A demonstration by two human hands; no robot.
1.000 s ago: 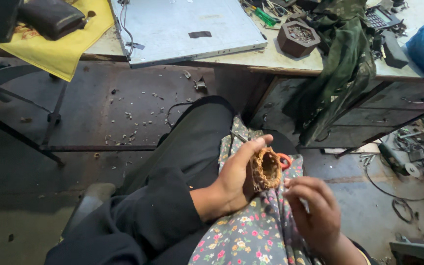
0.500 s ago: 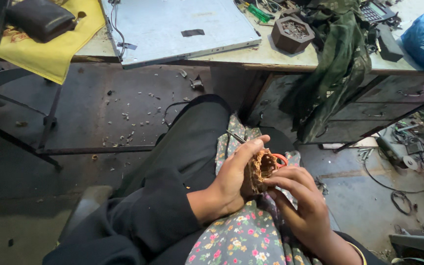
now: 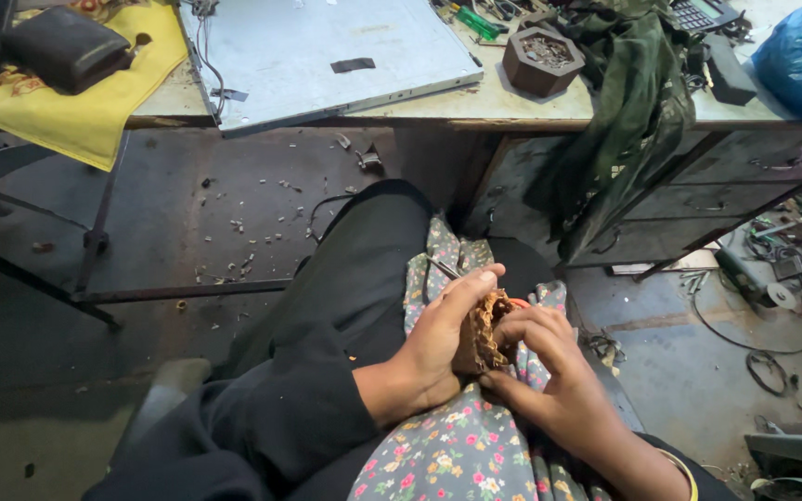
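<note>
1. Copper coil (image 3: 481, 332) sits over the lap, above the floral cloth (image 3: 457, 445), below the bench (image 3: 512, 102).
2. Left hand (image 3: 438, 348) clasps its back; right hand (image 3: 549, 371) pinches the front windings.
3. Likely light but stiff; fine wire snags and kinks, so grip the rim, not loose strands.

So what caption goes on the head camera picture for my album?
Left hand and right hand hold a brown coiled lump over a flowery cloth.
</note>
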